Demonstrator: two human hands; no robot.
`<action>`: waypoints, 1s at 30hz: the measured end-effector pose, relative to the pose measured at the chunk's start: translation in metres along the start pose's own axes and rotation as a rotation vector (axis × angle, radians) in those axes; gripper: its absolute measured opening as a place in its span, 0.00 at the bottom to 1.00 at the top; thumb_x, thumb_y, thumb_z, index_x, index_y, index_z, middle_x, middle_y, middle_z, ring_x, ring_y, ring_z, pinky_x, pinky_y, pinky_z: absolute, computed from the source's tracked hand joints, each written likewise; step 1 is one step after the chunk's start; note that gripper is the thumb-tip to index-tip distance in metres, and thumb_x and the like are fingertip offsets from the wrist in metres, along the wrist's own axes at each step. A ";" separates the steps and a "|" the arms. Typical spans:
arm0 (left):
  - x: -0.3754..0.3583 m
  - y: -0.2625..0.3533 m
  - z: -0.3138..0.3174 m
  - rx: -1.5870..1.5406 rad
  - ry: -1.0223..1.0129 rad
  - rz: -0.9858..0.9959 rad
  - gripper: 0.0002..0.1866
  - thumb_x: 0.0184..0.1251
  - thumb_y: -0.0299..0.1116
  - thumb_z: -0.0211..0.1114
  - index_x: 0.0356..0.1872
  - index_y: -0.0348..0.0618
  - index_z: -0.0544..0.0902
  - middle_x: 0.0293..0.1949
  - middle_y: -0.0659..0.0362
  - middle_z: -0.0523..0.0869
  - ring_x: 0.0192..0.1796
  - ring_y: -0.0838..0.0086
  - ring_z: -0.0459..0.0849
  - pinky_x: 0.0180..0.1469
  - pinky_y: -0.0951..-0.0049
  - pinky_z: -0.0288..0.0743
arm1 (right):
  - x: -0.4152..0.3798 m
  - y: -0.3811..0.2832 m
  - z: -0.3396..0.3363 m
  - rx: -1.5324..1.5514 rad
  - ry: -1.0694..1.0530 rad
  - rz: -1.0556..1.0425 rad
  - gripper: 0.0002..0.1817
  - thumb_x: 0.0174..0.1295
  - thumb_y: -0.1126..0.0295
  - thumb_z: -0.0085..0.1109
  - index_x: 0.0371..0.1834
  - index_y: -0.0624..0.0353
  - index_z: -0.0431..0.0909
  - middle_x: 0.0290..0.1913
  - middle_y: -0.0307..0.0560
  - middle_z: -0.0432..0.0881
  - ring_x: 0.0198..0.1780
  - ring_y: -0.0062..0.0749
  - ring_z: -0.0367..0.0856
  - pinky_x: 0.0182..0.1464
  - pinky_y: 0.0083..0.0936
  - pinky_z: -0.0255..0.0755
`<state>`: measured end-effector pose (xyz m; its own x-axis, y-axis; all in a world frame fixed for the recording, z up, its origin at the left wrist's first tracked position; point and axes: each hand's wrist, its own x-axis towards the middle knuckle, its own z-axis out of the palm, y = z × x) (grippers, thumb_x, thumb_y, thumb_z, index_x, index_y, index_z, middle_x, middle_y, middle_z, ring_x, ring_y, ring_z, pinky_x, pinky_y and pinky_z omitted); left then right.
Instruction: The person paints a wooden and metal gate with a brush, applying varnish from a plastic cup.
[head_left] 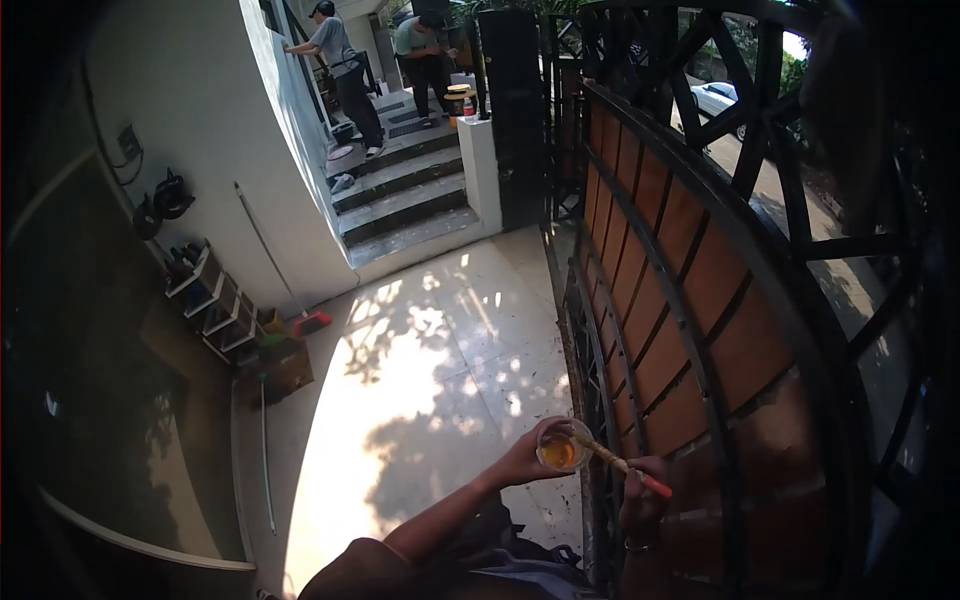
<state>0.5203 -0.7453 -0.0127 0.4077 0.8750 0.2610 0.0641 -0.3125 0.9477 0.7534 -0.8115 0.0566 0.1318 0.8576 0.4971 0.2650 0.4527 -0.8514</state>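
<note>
My left hand [521, 462] is wrapped around a clear plastic cup [548, 462] with amber liquid at its bottom. In my right hand [641, 498] is a paintbrush [606, 456] with a pale handle and a red end; its head reaches over the cup's rim. Both hands are beside a black metal gate [699, 350] backed with reddish-brown panels [742, 366]. The lower panels, near my right hand, look darker and glossier than the upper ones.
Steps [405, 195] rise ahead, where one person [342, 62] reaches to a wall and another person [424, 55] stands bent forward. At left are a shoe rack [215, 300], a red broom [311, 323], a cardboard box [290, 366] and a pole [266, 455].
</note>
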 end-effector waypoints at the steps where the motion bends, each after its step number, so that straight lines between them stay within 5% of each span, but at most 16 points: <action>1: 0.005 0.005 -0.019 0.043 0.013 -0.023 0.48 0.49 0.34 0.84 0.71 0.42 0.64 0.63 0.54 0.75 0.65 0.68 0.77 0.69 0.65 0.72 | 0.020 0.000 0.017 -0.049 -0.051 -0.045 0.05 0.57 0.76 0.61 0.37 0.62 0.80 0.32 0.48 0.79 0.36 0.37 0.80 0.38 0.30 0.73; 7: 0.042 -0.031 -0.137 0.085 0.068 -0.037 0.47 0.50 0.31 0.83 0.71 0.42 0.64 0.61 0.53 0.77 0.63 0.67 0.79 0.67 0.65 0.73 | 0.105 0.024 0.133 -0.130 -0.306 -0.225 0.06 0.54 0.79 0.64 0.34 0.61 0.80 0.30 0.48 0.80 0.34 0.43 0.80 0.38 0.34 0.74; 13: 0.115 -0.048 -0.242 0.183 0.119 0.085 0.47 0.45 0.34 0.84 0.69 0.42 0.68 0.60 0.52 0.79 0.62 0.61 0.80 0.65 0.63 0.74 | 0.201 0.018 0.213 -0.063 -0.267 -0.371 0.08 0.55 0.82 0.67 0.37 0.64 0.81 0.31 0.49 0.82 0.32 0.41 0.80 0.35 0.32 0.72; 19: 0.192 -0.060 -0.293 0.253 0.039 0.201 0.49 0.44 0.30 0.85 0.69 0.44 0.66 0.60 0.55 0.79 0.64 0.67 0.79 0.66 0.67 0.75 | 0.253 0.044 0.257 -0.109 -0.122 -0.300 0.06 0.58 0.80 0.67 0.38 0.65 0.83 0.33 0.48 0.84 0.33 0.37 0.80 0.36 0.31 0.73; 30: 0.311 -0.113 -0.374 0.345 -0.056 0.175 0.49 0.45 0.35 0.86 0.70 0.44 0.66 0.62 0.53 0.78 0.65 0.64 0.78 0.67 0.65 0.73 | 0.384 0.114 0.327 -0.257 -0.285 -0.389 0.06 0.58 0.76 0.67 0.35 0.63 0.79 0.30 0.48 0.82 0.31 0.43 0.80 0.37 0.36 0.72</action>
<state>0.2995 -0.2994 0.0300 0.4878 0.7788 0.3943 0.2876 -0.5699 0.7698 0.5219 -0.3506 0.0961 -0.2777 0.6869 0.6716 0.4723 0.7064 -0.5273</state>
